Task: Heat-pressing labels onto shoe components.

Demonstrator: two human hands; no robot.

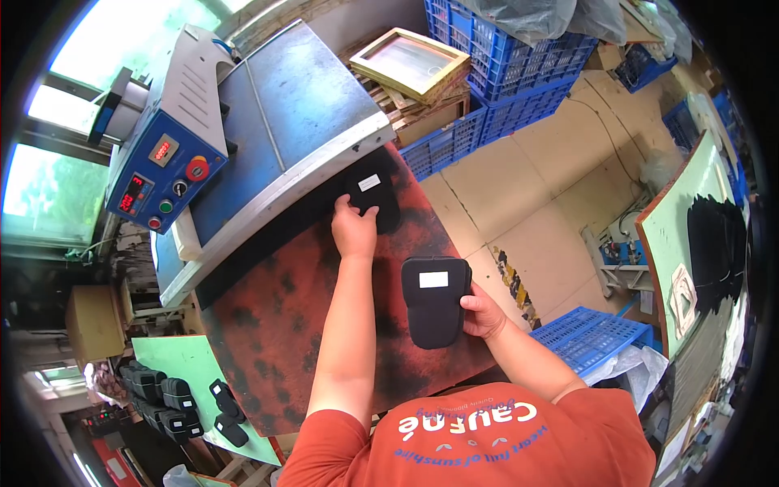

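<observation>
My right hand grips a flat black padded case by its right edge, with the thumb on top. The case has a rounded, waisted outline and a white label on its upper part. Ahead and to the left, a similar black piece with a white label lies beside the machine's edge, on the black strip. My left hand rests at that piece's near left side, thumb and fingertips apart and touching or just over it. Below both hands lies the red, black-stained work surface.
A machine with a blue-topped bed and control box stands on the left. Several black cases sit on a green table at lower left. Blue crates and a wooden frame are beyond; a blue basket stands at right.
</observation>
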